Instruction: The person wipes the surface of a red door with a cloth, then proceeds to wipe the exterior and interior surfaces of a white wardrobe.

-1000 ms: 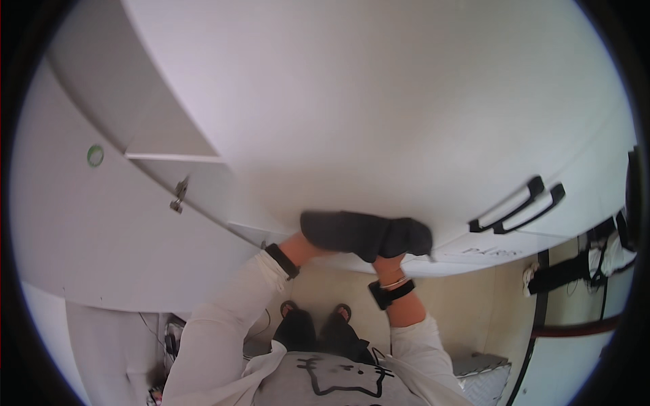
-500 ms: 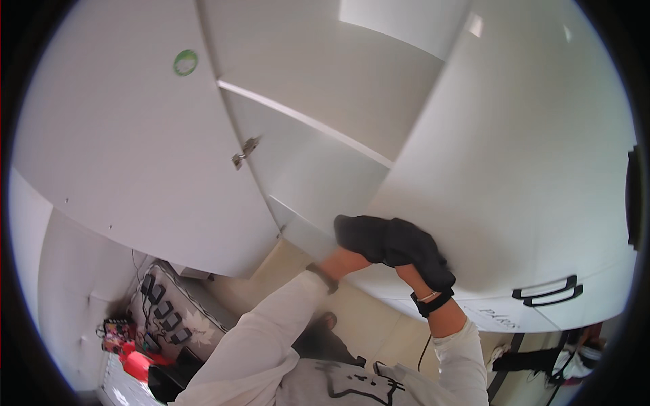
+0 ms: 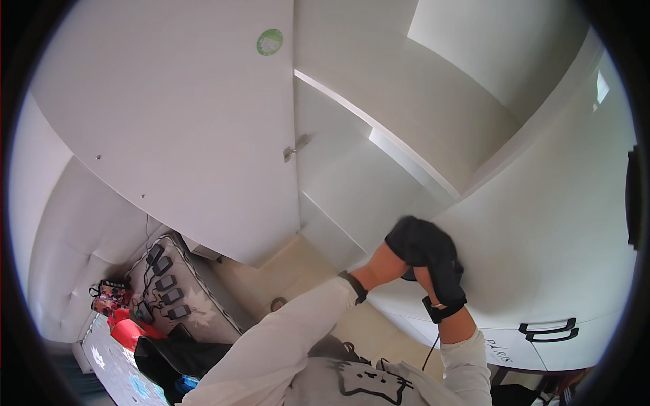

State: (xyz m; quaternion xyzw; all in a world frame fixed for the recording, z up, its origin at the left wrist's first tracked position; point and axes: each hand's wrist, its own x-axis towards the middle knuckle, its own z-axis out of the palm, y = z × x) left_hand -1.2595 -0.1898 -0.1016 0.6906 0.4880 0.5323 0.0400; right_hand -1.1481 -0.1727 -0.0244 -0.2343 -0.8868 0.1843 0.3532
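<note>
A bunched black cloth [image 3: 437, 254], perhaps a folded garment, is held up in front of a white cabinet. My left hand [image 3: 389, 260] grips its left side, the fingers hidden by the fabric. On the cloth's lower side is my right hand [image 3: 425, 281], its fingers also mostly covered. Both wrists wear dark bands. Left of my hands, a white cabinet door [image 3: 196, 135] with a round green sticker [image 3: 269, 42] stands open on a metal hinge [image 3: 290, 154]. Beyond the cloth, the inside shows a shelf edge [image 3: 386, 139].
A large white panel [image 3: 542, 223] with black handles [image 3: 550, 330] fills the right side. At lower left, several dark devices with cables lie on a patterned bed [image 3: 203, 308], near a red bag [image 3: 128, 331] and a floral box [image 3: 112, 296]. Beige floor [image 3: 365, 331] shows below my arms.
My view has turned, so the open door and shelves sit further right. My hands and the black cloth have shifted slightly right, and more of the cabinet's inside shows.
</note>
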